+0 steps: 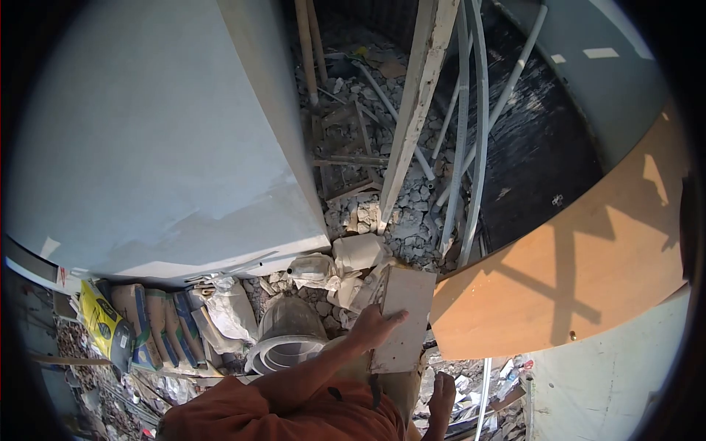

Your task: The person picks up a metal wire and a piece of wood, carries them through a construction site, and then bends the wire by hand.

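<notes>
My left hand (377, 328) is closed round the left edge of a flat, greyish-white board (409, 312), its thumb lying across the face. The fingers behind the board are hidden. A short distance from the board's lower right corner is my right hand (442, 397), seen edge-on, fingers stretched out and nothing visible in it. Left of the board, grey buckets (290, 334) stand beside my left forearm. White sacks (359, 252) lie just beyond the board among rubble.
An orange-brown door-like panel (559, 272) borders the board on the right. Upright timber (418, 110) and pale pipes (471, 132) lean over broken rubble (408, 213) ahead. Brown paper bags (158, 323) and a yellow bag (103, 316) line the grey wall (162, 147).
</notes>
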Action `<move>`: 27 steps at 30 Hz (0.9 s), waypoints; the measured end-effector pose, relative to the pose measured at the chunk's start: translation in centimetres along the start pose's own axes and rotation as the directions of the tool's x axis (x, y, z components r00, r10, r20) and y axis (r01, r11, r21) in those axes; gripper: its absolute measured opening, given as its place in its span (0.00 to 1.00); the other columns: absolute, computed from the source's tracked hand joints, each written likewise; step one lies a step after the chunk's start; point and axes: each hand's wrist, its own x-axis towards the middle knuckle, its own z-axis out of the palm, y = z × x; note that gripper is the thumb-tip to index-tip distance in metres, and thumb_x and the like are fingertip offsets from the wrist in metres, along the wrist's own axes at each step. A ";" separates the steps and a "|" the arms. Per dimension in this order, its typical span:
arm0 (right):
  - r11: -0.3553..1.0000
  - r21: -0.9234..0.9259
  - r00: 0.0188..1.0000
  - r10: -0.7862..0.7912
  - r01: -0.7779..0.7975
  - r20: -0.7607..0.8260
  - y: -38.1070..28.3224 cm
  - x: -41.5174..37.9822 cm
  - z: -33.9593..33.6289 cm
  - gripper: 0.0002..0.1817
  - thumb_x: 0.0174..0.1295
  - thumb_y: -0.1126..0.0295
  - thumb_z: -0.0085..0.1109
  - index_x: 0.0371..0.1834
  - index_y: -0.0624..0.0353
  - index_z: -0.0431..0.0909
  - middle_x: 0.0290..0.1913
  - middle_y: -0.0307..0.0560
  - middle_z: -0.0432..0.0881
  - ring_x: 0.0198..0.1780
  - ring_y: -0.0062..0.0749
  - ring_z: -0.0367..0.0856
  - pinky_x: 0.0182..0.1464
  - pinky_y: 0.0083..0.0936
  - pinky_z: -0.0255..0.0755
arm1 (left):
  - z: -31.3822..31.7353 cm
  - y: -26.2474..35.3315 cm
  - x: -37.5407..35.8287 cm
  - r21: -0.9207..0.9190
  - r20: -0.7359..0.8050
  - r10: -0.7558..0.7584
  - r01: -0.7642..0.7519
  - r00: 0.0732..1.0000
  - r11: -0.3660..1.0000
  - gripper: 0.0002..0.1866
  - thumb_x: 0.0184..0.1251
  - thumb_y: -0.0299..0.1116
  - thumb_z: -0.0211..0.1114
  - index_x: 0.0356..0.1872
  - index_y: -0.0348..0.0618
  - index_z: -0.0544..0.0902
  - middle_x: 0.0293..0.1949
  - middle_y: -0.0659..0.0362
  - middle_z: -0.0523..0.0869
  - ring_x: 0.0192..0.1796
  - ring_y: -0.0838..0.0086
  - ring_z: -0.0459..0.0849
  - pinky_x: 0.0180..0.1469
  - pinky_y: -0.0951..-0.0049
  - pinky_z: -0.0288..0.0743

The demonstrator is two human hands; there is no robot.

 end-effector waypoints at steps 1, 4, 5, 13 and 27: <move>0.989 0.147 0.998 0.015 -0.024 0.063 -1.9 1.2 0.2 0.20 0.70 0.57 0.48 0.50 0.64 0.74 0.46 0.52 0.79 0.49 0.40 0.78 0.50 0.35 0.71 | 0.3 -0.2 0.0 0.040 0.041 -0.016 0.015 0.999 0.999 0.23 0.62 0.50 0.65 0.38 0.34 0.84 0.28 0.52 0.86 0.30 0.67 0.84 0.35 0.65 0.75; 0.925 0.375 0.975 -0.020 -0.065 0.220 -8.2 3.8 0.4 0.29 0.73 0.48 0.40 0.63 0.62 0.66 0.57 0.55 0.75 0.57 0.43 0.77 0.56 0.40 0.71 | 0.8 0.5 -0.5 0.045 0.072 0.078 -0.082 0.994 0.996 0.23 0.63 0.49 0.65 0.40 0.35 0.84 0.29 0.51 0.86 0.30 0.66 0.85 0.35 0.64 0.75; 0.889 0.449 0.948 -0.065 -0.086 0.311 -9.2 4.4 0.6 0.30 0.73 0.47 0.39 0.64 0.62 0.65 0.58 0.56 0.74 0.57 0.43 0.76 0.57 0.40 0.70 | 0.9 1.2 -0.8 -0.004 0.100 0.103 -0.103 0.990 0.995 0.24 0.63 0.50 0.64 0.42 0.35 0.83 0.29 0.51 0.86 0.31 0.66 0.85 0.36 0.64 0.76; 0.627 0.739 0.800 -0.299 -0.246 0.520 -9.5 9.4 3.2 0.33 0.58 0.58 0.63 0.63 0.65 0.65 0.57 0.50 0.76 0.55 0.37 0.77 0.59 0.35 0.70 | 2.3 3.1 -0.2 0.035 0.171 0.079 -0.086 0.982 0.996 0.22 0.66 0.47 0.63 0.45 0.35 0.81 0.32 0.57 0.85 0.34 0.75 0.81 0.37 0.71 0.75; 0.311 0.902 0.893 -0.242 -0.299 0.380 -8.0 17.8 -3.3 0.35 0.44 0.70 0.73 0.60 0.60 0.71 0.50 0.46 0.81 0.52 0.36 0.80 0.58 0.36 0.73 | 10.3 8.5 11.3 -0.711 0.476 0.061 0.343 0.877 0.614 0.34 0.71 0.65 0.41 0.45 0.40 0.76 0.39 0.60 0.79 0.40 0.77 0.76 0.47 0.76 0.71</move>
